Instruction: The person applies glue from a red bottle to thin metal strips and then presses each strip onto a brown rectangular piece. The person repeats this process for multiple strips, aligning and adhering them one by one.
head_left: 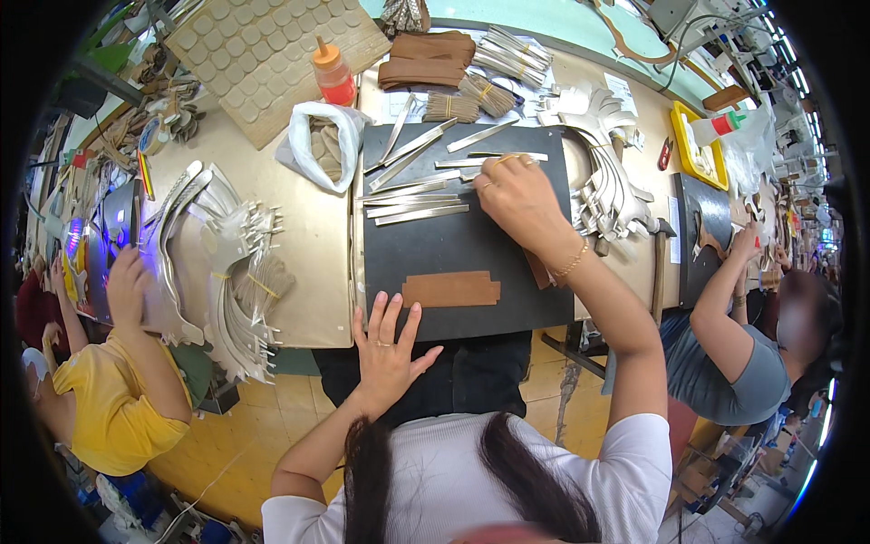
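My left hand (388,349) lies with fingers spread at the near edge of a black mat (435,249), holding nothing. Its fingertips are beside a flat brown leather-like piece (450,289) with notched ends. Over the far right of the mat, my right hand (521,201) is closed, its fingers pinching a silver strip (468,177) whose end pokes out at the left. More silver strips (421,210) lie loosely on the mat to the left of this hand. Under my right forearm, another brown piece (538,269) is partly hidden.
Beyond the mat are brown stacks (426,59), bundled strips (512,56), a red bottle (333,77) and a plastic bag of beige pieces (322,145). White curved pieces (607,163) and a hammer (662,263) lie at right. Co-workers sit on both sides.
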The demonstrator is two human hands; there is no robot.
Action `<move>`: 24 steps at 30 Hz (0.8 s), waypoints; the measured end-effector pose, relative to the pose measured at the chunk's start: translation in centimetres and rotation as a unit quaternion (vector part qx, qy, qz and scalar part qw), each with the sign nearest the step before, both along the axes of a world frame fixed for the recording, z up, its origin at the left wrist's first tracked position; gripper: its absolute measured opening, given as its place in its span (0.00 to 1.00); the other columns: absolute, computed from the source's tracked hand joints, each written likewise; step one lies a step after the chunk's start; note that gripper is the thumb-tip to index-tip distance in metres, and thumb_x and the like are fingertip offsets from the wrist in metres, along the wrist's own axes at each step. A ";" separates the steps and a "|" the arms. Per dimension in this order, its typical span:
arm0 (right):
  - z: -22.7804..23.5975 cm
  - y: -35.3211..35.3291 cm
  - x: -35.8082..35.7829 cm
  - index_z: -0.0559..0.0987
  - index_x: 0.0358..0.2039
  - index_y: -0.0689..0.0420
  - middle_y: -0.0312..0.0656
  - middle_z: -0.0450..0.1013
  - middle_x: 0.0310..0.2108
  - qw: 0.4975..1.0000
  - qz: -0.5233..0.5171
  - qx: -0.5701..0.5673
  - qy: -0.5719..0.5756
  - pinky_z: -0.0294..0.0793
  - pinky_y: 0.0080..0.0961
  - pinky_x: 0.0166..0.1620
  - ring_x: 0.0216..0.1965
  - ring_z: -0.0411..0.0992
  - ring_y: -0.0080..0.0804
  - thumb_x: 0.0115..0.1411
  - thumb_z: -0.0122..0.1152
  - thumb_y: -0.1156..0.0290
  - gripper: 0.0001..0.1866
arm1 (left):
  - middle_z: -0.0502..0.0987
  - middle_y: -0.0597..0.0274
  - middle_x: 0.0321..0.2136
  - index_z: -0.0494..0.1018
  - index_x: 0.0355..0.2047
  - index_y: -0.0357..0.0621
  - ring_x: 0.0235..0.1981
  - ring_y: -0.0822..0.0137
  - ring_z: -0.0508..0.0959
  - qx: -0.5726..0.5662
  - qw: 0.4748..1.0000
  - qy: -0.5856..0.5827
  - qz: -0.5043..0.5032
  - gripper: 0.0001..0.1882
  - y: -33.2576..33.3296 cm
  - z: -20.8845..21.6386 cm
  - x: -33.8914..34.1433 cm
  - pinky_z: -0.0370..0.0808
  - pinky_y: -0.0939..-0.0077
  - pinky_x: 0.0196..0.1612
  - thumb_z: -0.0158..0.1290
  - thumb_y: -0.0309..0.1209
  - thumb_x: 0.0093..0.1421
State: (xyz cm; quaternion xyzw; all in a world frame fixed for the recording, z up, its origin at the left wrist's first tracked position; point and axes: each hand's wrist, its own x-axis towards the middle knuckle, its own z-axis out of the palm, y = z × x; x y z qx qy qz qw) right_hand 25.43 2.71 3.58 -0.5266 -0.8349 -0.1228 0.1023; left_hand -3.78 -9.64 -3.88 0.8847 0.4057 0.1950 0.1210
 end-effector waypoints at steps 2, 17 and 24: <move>1.4 -0.4 0.4 0.80 0.31 0.58 0.41 0.77 0.36 0.994 -0.043 0.003 0.100 0.75 0.32 0.47 0.39 0.75 0.37 0.53 0.63 0.76 0.04 | 0.58 0.49 0.65 0.62 0.65 0.48 0.69 0.46 0.56 -0.002 1.000 0.004 0.000 0.45 0.0 -0.1 0.0 0.48 0.37 0.68 0.67 0.49 0.51; -0.8 -10.0 -1.6 0.68 0.40 0.57 0.46 0.77 0.39 0.332 -0.036 -0.144 0.931 0.83 0.32 0.44 0.41 0.81 0.38 0.62 0.62 0.80 0.12 | 0.62 0.54 0.65 0.62 0.65 0.44 0.69 0.52 0.59 0.012 1.000 -0.005 -0.027 0.44 0.3 0.0 -0.6 0.47 0.41 0.67 0.67 0.44 0.52; -2.8 -13.3 -4.3 0.77 0.38 0.65 0.43 0.78 0.35 0.480 -0.147 -0.225 0.835 0.81 0.26 0.45 0.37 0.80 0.31 0.60 0.65 0.82 0.07 | 0.65 0.56 0.62 0.68 0.61 0.44 0.68 0.57 0.62 0.005 1.000 0.002 -0.026 0.40 0.2 0.5 -1.2 0.49 0.43 0.65 0.68 0.45 0.50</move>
